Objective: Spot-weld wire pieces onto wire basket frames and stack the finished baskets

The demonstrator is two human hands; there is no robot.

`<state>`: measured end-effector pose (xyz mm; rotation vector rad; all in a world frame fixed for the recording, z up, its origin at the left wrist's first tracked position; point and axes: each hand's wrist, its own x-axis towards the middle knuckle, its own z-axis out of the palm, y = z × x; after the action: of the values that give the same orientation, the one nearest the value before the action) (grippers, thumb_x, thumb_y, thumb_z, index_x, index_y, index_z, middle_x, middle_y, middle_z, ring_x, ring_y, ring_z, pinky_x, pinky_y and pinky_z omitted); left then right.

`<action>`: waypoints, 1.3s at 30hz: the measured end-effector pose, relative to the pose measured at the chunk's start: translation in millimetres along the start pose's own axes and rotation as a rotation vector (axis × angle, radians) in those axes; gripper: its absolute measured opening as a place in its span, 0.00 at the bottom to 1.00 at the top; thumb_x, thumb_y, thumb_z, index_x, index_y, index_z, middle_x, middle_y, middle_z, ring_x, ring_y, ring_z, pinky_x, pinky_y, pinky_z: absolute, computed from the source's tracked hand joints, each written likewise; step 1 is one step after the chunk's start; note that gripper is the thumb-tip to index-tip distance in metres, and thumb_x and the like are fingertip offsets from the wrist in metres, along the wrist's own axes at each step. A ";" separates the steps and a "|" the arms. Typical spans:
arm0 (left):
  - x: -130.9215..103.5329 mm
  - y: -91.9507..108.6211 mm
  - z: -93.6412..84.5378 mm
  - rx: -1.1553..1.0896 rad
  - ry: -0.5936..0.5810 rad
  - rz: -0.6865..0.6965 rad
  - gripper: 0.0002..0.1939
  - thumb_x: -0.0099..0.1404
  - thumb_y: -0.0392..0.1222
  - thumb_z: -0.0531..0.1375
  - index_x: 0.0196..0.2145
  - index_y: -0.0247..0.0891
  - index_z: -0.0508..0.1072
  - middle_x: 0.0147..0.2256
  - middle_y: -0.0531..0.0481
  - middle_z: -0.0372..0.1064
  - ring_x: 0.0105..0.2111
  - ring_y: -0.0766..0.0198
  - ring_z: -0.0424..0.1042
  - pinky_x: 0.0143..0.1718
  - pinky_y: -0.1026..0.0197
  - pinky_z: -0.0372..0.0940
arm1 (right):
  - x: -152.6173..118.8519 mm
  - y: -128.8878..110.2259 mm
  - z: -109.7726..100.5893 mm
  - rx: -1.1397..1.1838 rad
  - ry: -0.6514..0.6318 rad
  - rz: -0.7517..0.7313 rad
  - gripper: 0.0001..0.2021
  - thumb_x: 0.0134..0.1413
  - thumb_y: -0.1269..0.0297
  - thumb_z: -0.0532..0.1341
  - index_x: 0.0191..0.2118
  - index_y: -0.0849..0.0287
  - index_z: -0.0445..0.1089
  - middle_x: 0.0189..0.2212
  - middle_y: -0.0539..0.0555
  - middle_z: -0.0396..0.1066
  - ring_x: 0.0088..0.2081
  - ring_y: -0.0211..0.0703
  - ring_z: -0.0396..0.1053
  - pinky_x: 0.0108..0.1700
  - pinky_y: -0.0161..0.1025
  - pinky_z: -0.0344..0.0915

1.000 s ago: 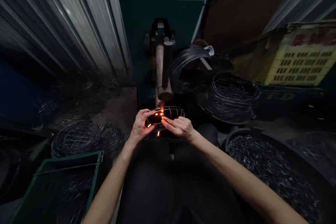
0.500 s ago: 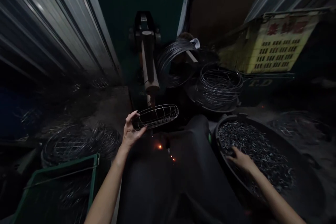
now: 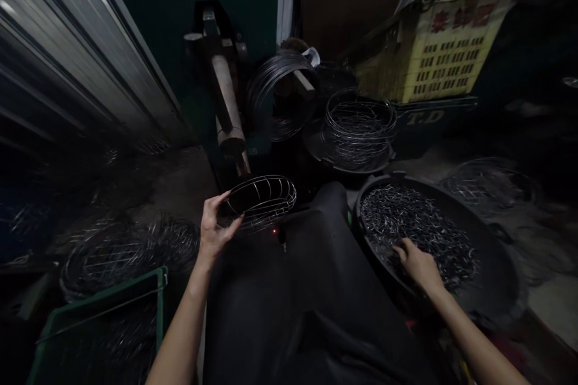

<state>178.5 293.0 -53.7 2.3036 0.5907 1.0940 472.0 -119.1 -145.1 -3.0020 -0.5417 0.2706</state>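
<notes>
The person's left hand (image 3: 214, 227) is gripping the left end of a shallow, oval, silvery wire-frame basket (image 3: 270, 212), with the thumb along the near side and the fingers over the far rim. The basket is hanging above the person's lap, which dark cloth (image 3: 289, 307) is covering, and is sitting just below a thick, pale, cylindrical metal machine arm (image 3: 229, 99); whether the two are touching is impossible to tell. A tiny red spark (image 3: 274, 231) is glowing just under the basket. The right hand (image 3: 419, 264) is reaching into a wide, round, black pan (image 3: 494, 295), its curled fingers meeting a heap of small, curved, grey metal pieces (image 3: 415, 222); whether they are pinching one cannot be told. Beyond the pan, a loose, round stack of thin grey wire rings (image 3: 361, 123) is resting in a dark dish, and a yellow slotted plastic crate (image 3: 445, 66) is standing behind. At lower left, a green rectangular plastic bin (image 3: 106, 301) is holding dim, indistinct wire items.
</notes>
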 end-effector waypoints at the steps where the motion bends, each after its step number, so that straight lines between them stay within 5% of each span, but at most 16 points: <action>1: 0.4 0.5 -1.3 0.008 -0.002 0.010 0.28 0.56 0.42 0.65 0.53 0.38 0.64 0.45 0.45 0.64 0.45 0.57 0.67 0.48 0.53 0.65 | -0.6 -3.8 -4.3 0.004 0.074 -0.002 0.14 0.56 0.59 0.53 0.42 0.60 0.69 0.26 0.59 0.73 0.26 0.51 0.70 0.31 0.41 0.60; 4: 2.4 2.3 -5.4 0.027 -0.002 0.046 0.28 0.55 0.43 0.65 0.52 0.38 0.64 0.45 0.45 0.64 0.45 0.57 0.67 0.48 0.53 0.65 | 1.0 -22.5 -22.6 0.059 0.237 -0.081 0.13 0.56 0.61 0.52 0.40 0.61 0.70 0.28 0.61 0.73 0.26 0.49 0.68 0.30 0.41 0.59; 11: 5.5 7.0 -5.8 0.090 0.013 0.055 0.28 0.54 0.45 0.65 0.52 0.39 0.65 0.43 0.46 0.64 0.43 0.56 0.66 0.47 0.52 0.66 | -1.9 -94.0 -56.4 0.384 0.363 -0.273 0.15 0.59 0.56 0.51 0.39 0.59 0.70 0.36 0.57 0.74 0.35 0.45 0.70 0.38 0.39 0.65; 16: 5.7 16.1 -0.1 0.102 -0.018 0.043 0.26 0.55 0.42 0.64 0.51 0.39 0.65 0.43 0.45 0.63 0.45 0.56 0.66 0.47 0.52 0.66 | -23.0 -148.3 -33.7 0.586 0.219 -0.705 0.15 0.60 0.53 0.52 0.33 0.57 0.69 0.29 0.53 0.74 0.31 0.44 0.72 0.35 0.39 0.68; 18: 7.3 17.9 1.6 0.092 -0.046 0.016 0.26 0.55 0.41 0.64 0.52 0.40 0.64 0.44 0.45 0.62 0.45 0.57 0.66 0.47 0.53 0.66 | -26.9 -167.3 -34.6 0.635 0.177 -0.755 0.14 0.60 0.54 0.52 0.32 0.57 0.69 0.28 0.53 0.73 0.30 0.44 0.72 0.34 0.40 0.69; 21: 9.8 20.1 4.7 0.064 -0.076 -0.013 0.26 0.55 0.40 0.63 0.52 0.41 0.64 0.44 0.46 0.62 0.44 0.57 0.66 0.47 0.53 0.66 | -31.7 -204.7 -62.6 0.792 0.084 -0.768 0.11 0.58 0.56 0.57 0.40 0.56 0.69 0.33 0.52 0.74 0.34 0.43 0.73 0.37 0.39 0.70; 24: 11.7 23.0 8.6 0.053 -0.122 -0.015 0.26 0.55 0.39 0.63 0.52 0.41 0.65 0.44 0.45 0.62 0.46 0.56 0.66 0.48 0.51 0.65 | -33.0 -250.9 -99.4 0.867 -0.053 -0.942 0.09 0.58 0.61 0.58 0.42 0.56 0.70 0.36 0.51 0.75 0.38 0.41 0.73 0.41 0.37 0.70; 28: 13.8 26.2 9.1 0.069 -0.167 0.005 0.26 0.54 0.38 0.63 0.51 0.40 0.65 0.44 0.45 0.62 0.46 0.55 0.65 0.50 0.49 0.64 | -23.3 -294.9 -116.7 0.592 0.080 -1.244 0.10 0.58 0.65 0.57 0.43 0.58 0.72 0.38 0.54 0.76 0.38 0.40 0.73 0.40 0.35 0.69; 32: 14.6 27.5 3.6 0.049 -0.140 0.000 0.27 0.53 0.37 0.63 0.51 0.42 0.65 0.43 0.45 0.63 0.46 0.56 0.65 0.49 0.51 0.65 | -15.6 -308.6 -109.1 0.122 0.277 -1.420 0.15 0.58 0.70 0.57 0.50 0.57 0.69 0.43 0.54 0.75 0.37 0.38 0.73 0.33 0.32 0.66; 39: 12.1 25.2 1.9 0.005 -0.105 -0.019 0.26 0.54 0.37 0.64 0.50 0.42 0.65 0.43 0.46 0.63 0.45 0.56 0.66 0.47 0.52 0.66 | -4.5 -316.8 -107.4 0.047 0.518 -1.693 0.13 0.60 0.69 0.55 0.48 0.55 0.71 0.44 0.52 0.75 0.29 0.33 0.69 0.29 0.33 0.61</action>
<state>191.1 280.1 -32.3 2.3382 0.5734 0.9576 380.4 170.4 -4.6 -1.4594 -2.3724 -0.5504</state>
